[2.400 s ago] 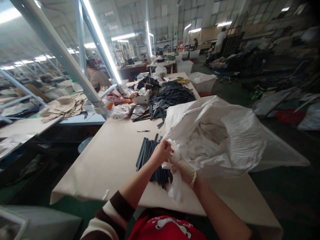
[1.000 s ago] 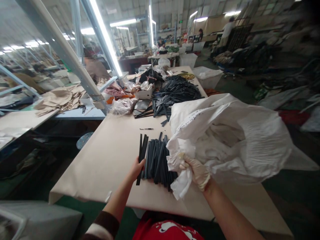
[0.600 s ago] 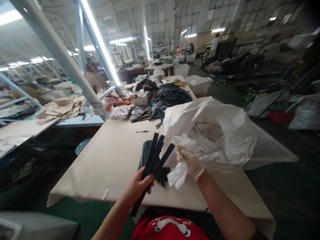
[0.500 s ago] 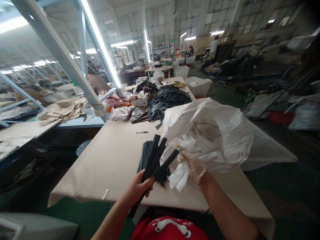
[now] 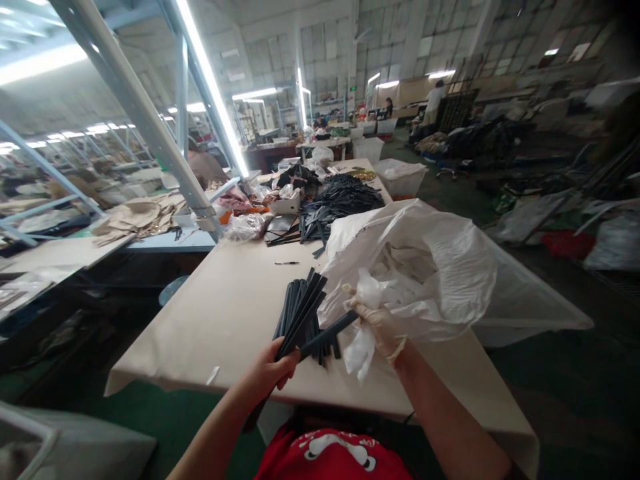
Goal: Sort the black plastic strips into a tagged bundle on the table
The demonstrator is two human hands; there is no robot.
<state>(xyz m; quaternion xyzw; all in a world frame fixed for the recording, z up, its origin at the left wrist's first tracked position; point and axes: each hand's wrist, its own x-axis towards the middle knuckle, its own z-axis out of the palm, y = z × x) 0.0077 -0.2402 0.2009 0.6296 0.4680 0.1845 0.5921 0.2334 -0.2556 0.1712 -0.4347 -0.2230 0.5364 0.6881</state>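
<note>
Sack (image 5: 465, 267) of thin, crinkled white material, its wide mouth gaping over pale crumpled cloth, fills the right side of the cream-covered table (image 5: 240, 300) and takes up the space there. Beyond the sack spreads a loose heap of dark flat strips (image 5: 350, 193), with a crumpled clear plastic bag (image 5: 245, 227) to the left of that heap. A slim dark pen (image 5: 287, 263) lies left of the sack, and a small white scrap (image 5: 213, 375) rests farther left and nearer the table's front edge. Well past the sack, a white bin (image 5: 397, 177) stands beside the far end of the table. Just left of the sack, a stack of dark strips (image 5: 289, 308) lies on the table, long, narrow, straight and nearly black, roughly side by side with uneven ends; the raised bunch partly hides it. That raised bunch of matching strips (image 5: 301, 321) slants over the stack, its upper ends fanned slightly, while one strip angles away toward the sack. The bare left hand (image 5: 275, 367) is closed around the bunch, thumb across it, with the lower ends sticking out below the palm. In front of the sack's mouth, the right hand (image 5: 380, 327), in a thin pale glove, is curled shut on a wad of filmy white material (image 5: 360, 357) that hangs below the fingers; the angled strip's tip reaches its fingertips, though whether they pinch it is unclear.
</note>
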